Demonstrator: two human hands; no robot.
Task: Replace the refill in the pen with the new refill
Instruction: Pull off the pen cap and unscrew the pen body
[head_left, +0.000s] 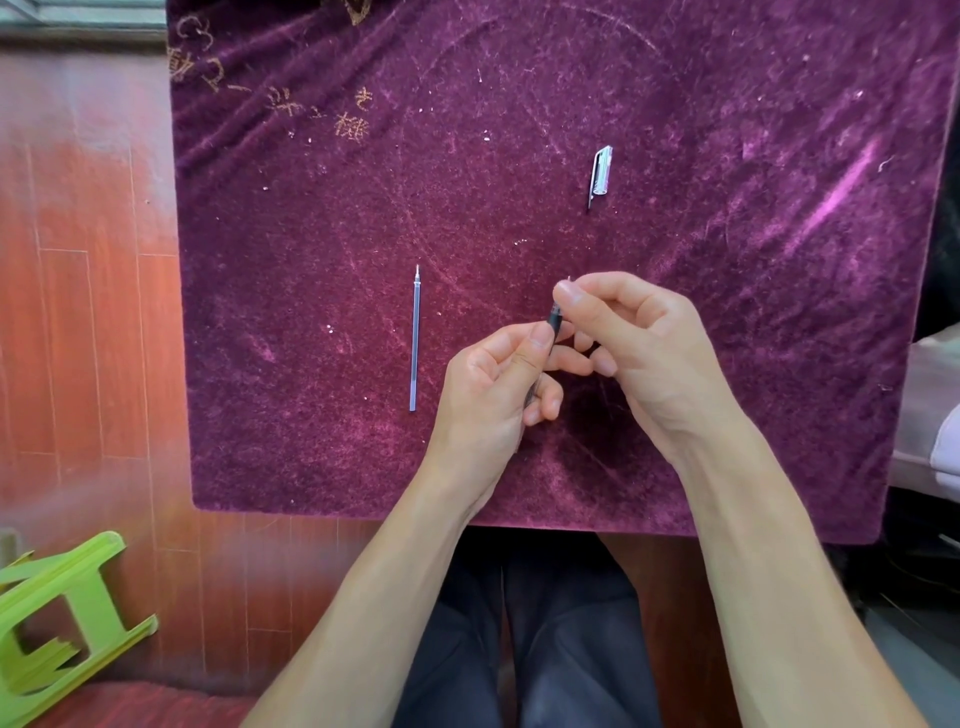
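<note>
Two hands at work over the desk, meeting just above its near middle. Left hand curled round the pen, thumb pressed along the dark barrel, lower barrel hidden in the palm. Right hand pinching the pen's upper end between thumb and forefinger, other fingers loosely bent; looks like unscrewing or pulling off the tip section, though hard to tell which. Tiny pale bit poking out above the right thumb, too small to name.

Outward from there: refill lying flat just left of the left hand, apart from it, point away from the body. Cap well beyond the hands, up and to the right, lying alone on the purple cloth.

Judged progress: early. Cap already off and set aside; barrel opening seemingly under way. Left to do: old refill out, new one in, tip back on, cap on. Cannot tell whether the loose refill is the new one, but likely so.
</note>
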